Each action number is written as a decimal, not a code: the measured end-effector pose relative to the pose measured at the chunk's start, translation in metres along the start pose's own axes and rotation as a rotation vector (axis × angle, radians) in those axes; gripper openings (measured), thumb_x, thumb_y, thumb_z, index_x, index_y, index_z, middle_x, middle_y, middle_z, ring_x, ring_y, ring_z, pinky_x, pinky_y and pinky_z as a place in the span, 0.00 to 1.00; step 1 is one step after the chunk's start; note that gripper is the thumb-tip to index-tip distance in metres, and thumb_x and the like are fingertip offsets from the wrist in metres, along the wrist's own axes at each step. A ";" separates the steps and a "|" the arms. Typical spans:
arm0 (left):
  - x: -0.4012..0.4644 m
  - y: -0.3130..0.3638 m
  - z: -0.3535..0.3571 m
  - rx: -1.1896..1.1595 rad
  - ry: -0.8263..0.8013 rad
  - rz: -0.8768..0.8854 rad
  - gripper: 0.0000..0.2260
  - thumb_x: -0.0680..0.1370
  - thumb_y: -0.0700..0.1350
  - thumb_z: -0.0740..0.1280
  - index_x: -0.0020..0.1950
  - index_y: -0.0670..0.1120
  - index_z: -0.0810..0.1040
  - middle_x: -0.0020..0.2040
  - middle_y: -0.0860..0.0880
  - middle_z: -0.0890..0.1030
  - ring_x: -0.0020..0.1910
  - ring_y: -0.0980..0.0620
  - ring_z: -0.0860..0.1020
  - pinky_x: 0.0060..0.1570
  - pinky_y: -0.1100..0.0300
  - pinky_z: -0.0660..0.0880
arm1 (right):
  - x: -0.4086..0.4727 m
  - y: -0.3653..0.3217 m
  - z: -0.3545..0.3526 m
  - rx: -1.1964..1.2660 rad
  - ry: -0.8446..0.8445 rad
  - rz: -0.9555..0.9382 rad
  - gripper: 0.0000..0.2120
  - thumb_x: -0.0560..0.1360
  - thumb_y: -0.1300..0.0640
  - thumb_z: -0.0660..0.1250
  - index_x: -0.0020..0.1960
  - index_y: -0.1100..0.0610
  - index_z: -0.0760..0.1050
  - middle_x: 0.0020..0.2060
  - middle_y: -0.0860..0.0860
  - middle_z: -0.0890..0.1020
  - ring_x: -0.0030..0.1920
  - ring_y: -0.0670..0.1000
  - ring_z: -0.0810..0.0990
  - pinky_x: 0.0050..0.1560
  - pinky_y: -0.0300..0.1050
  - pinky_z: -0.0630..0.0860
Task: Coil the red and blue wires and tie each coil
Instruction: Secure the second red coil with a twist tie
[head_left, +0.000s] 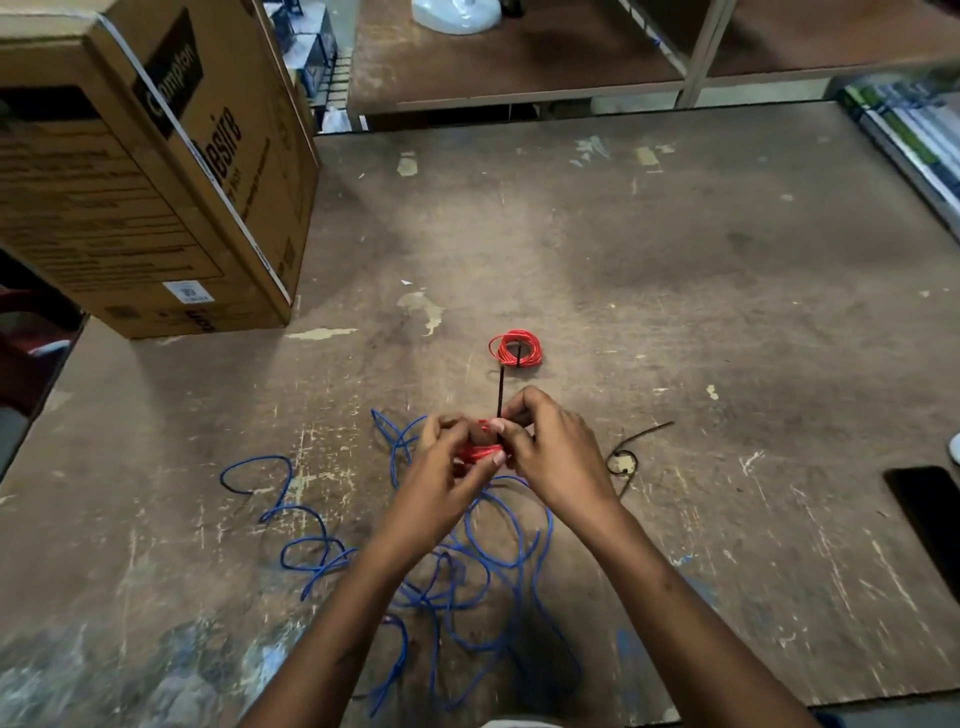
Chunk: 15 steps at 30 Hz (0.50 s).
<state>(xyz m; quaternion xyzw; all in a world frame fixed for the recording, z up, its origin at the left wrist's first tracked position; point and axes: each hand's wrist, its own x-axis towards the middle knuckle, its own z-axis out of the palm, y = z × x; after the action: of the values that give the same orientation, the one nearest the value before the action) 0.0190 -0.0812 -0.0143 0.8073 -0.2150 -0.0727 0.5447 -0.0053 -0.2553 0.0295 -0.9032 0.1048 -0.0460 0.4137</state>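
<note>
Red wire coil (475, 453) sits between both hands above the middle of the worn wooden table (675, 270); the left hand (441, 467) has its fingers curled round the coil's near and left side, thumb on top; the right hand (545, 441) pinches a black cable tie (500, 392) at the coil's right edge, its fingers bent tight, and the tie's free tail stands straight up above the knuckles; whether the tie is already threaded through its head I cannot tell, since the fingers hide that spot.

Just beyond the hands a second red wire coil (515, 349) lies flat on the table, a black tie across its turns; it is apart from the held coil.

Blue wire (311, 519) lies uncoiled on the table beneath and to the left of the forearms, in loose tangled loops that run from near the left hand down toward the table's near edge; one loop reaches out well to the left.

Right of the right hand, a spare black cable tie (631, 452) lies on the table, bent into a small loop with its tail pointing away.

A large cardboard box (156, 171) stands on the far left of the table; a dark phone (930, 519) lies at the right edge; long packaged items (909, 135) rest along the far right; a shelf (519, 67) stands behind the table, with a white object (457, 15) on it.
</note>
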 end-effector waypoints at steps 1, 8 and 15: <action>0.012 -0.007 -0.003 0.096 0.032 0.047 0.08 0.81 0.50 0.74 0.58 0.57 0.82 0.63 0.53 0.71 0.58 0.58 0.80 0.57 0.57 0.82 | 0.007 0.001 0.004 0.007 0.029 -0.022 0.04 0.80 0.50 0.72 0.50 0.49 0.77 0.45 0.46 0.87 0.46 0.52 0.86 0.48 0.52 0.80; 0.105 -0.061 -0.021 0.409 0.144 0.182 0.09 0.76 0.40 0.79 0.53 0.47 0.85 0.66 0.44 0.74 0.61 0.52 0.78 0.67 0.67 0.72 | 0.081 0.024 0.059 0.130 0.115 -0.123 0.04 0.80 0.61 0.71 0.52 0.53 0.78 0.49 0.49 0.83 0.50 0.51 0.82 0.53 0.53 0.78; 0.168 -0.112 -0.009 0.476 0.092 0.092 0.14 0.73 0.34 0.77 0.57 0.42 0.86 0.64 0.38 0.75 0.62 0.44 0.78 0.68 0.54 0.74 | 0.149 0.055 0.100 -0.001 0.094 -0.123 0.06 0.80 0.62 0.69 0.56 0.55 0.79 0.54 0.52 0.80 0.54 0.56 0.80 0.56 0.56 0.77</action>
<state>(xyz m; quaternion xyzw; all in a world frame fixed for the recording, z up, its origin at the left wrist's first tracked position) 0.2026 -0.1100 -0.0934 0.9048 -0.2375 0.0419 0.3509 0.1485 -0.2501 -0.0782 -0.9050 0.0684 -0.1134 0.4043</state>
